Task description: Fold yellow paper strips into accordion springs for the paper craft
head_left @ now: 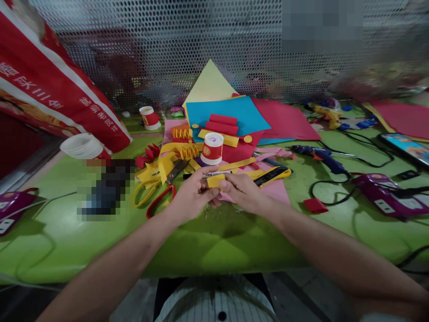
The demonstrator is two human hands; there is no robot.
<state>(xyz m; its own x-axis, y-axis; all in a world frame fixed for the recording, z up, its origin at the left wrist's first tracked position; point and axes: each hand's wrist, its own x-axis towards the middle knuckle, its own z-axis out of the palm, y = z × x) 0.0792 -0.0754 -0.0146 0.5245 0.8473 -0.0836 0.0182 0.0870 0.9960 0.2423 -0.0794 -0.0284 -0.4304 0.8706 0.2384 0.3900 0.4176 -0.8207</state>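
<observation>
My left hand (199, 191) and my right hand (241, 190) meet near the front middle of the table. Between their closed fingers they hold a small piece of yellow paper (215, 180). A white-capped marker (219, 173) shows just behind it. Beyond my hands stands an upside-down red and white paper cup (212, 154). To the left of my left hand lie red-handled scissors (170, 188) and yellow-handled scissors (146, 190). A yellow and black utility knife (273, 175) rests past my right hand, on pink paper.
Coloured sheets, a blue one (217, 109) among them, lie at the back before a perforated metal screen (167, 36). To the right are a glue gun (318, 156), its cord, and a purple power strip (385, 192). A red bag (67, 85) leans in from the left.
</observation>
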